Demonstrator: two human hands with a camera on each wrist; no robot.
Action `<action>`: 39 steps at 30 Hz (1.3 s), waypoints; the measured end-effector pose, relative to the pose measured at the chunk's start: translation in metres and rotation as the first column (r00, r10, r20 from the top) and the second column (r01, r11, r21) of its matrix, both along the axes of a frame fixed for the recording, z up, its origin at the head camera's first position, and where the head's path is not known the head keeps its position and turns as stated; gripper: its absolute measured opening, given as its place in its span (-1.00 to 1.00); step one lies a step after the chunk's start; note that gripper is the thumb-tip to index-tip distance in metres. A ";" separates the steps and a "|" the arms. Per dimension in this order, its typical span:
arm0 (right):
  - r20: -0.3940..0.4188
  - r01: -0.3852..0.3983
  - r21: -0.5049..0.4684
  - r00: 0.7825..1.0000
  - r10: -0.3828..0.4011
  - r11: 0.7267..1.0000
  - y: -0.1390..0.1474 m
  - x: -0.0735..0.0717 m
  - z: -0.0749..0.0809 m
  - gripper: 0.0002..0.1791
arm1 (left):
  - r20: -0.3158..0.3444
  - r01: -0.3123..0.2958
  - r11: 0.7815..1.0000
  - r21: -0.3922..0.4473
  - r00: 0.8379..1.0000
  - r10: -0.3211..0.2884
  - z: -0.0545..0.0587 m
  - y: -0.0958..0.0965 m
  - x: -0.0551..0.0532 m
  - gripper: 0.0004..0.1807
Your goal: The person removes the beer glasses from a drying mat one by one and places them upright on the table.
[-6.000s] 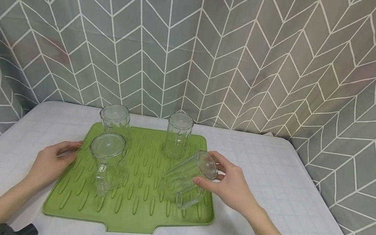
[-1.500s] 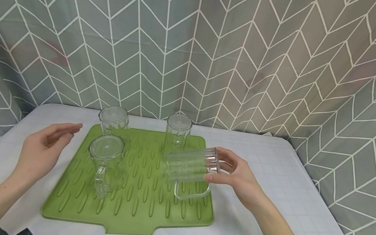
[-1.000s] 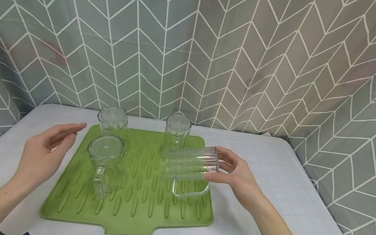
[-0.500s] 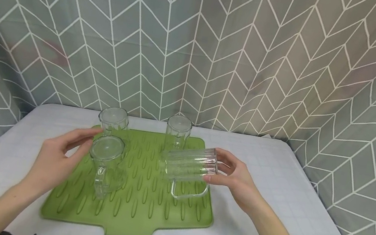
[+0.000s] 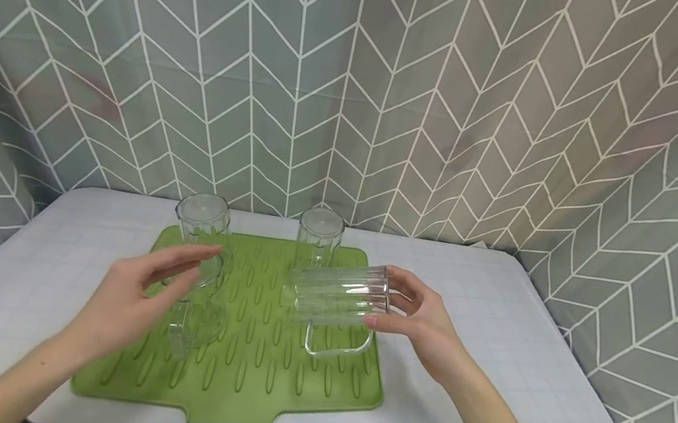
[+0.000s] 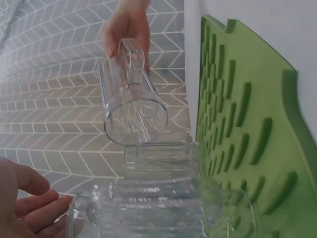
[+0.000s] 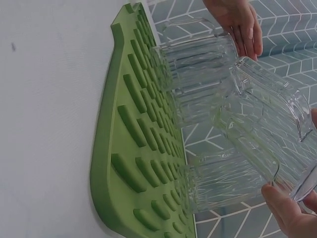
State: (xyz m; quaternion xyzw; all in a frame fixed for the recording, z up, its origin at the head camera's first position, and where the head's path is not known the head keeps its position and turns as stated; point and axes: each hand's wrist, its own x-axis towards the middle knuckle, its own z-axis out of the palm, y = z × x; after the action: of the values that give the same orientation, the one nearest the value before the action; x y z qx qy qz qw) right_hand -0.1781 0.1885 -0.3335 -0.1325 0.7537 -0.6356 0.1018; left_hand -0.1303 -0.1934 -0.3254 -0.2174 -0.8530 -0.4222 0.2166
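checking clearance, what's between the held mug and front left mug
Only bare mat shows between the held mug and front left mug in the head view.

No texts, labels, brands, numbers or signs are readable.

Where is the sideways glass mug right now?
In the head view, the sideways mug is in the right hand, above the right side of the green mat, partly in front of the standing back-right mug.
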 end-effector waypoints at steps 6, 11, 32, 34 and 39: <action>-0.005 0.006 0.003 1.000 -0.006 1.000 -0.001 0.001 0.000 -0.05 | 0.038 -0.005 1.000 -0.010 0.999 0.005 0.005 0.005 0.003 -0.60; -0.009 0.007 -0.003 1.000 -0.007 1.000 -0.001 0.002 0.001 -0.06 | 0.067 0.024 1.000 -0.018 0.997 -0.023 0.008 0.012 0.005 -0.60; -0.041 -0.021 -0.062 0.999 0.018 0.998 -0.002 0.003 0.003 -0.10 | 0.396 0.234 0.971 0.056 0.887 -0.237 -0.004 0.048 0.009 -0.38; -0.043 -0.023 -0.067 0.999 0.020 0.997 -0.002 0.004 0.003 -0.11 | 0.418 0.228 0.972 0.058 0.879 -0.231 -0.007 0.050 0.010 -0.36; -0.041 -0.033 -0.094 0.999 0.029 0.995 -0.001 0.005 0.003 -0.12 | 0.474 0.237 0.963 0.127 0.838 -0.269 -0.009 0.054 0.010 -0.35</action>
State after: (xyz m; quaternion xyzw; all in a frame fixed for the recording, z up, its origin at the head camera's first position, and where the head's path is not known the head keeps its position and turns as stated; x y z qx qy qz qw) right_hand -0.1736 0.1871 -0.3300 -0.1616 0.7226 -0.6660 0.0904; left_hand -0.1203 -0.1391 -0.3346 -0.2078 -0.8299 -0.5148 -0.0562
